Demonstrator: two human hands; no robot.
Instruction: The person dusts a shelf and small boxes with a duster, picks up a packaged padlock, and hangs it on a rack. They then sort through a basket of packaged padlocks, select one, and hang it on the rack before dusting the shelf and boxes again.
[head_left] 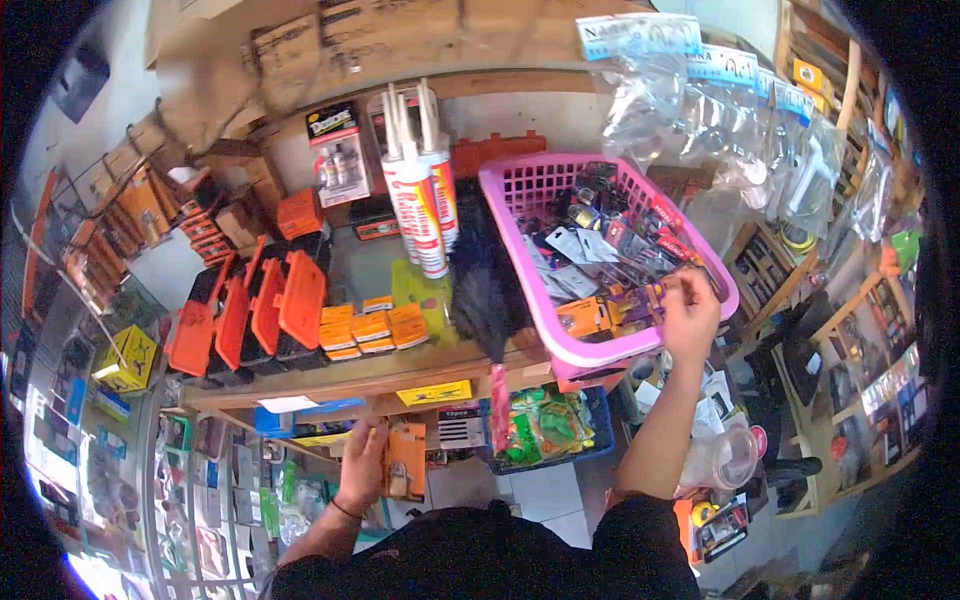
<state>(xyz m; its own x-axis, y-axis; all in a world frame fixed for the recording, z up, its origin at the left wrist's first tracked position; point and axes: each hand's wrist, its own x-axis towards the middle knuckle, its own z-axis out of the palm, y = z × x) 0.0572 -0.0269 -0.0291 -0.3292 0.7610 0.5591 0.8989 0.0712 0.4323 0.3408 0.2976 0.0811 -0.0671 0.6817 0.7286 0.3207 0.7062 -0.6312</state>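
Observation:
My right hand (692,315) is over the near right rim of a pink basket (600,350), its fingers closed at a small purple and orange packet; what they grip is too small to make out. Many small packets (590,245) in grey, red and orange fill the basket. Lower left, in front of the shelf edge, my left hand (364,465) has its fingers closed round the side of an orange packaged item (406,460).
White sealant tubes (422,210) stand left of the basket. Further left are small orange boxes (372,328) and open orange cases (250,310). Below sits a dark blue basket (550,425) of green packets. Clear plastic bags (720,120) hang at the upper right.

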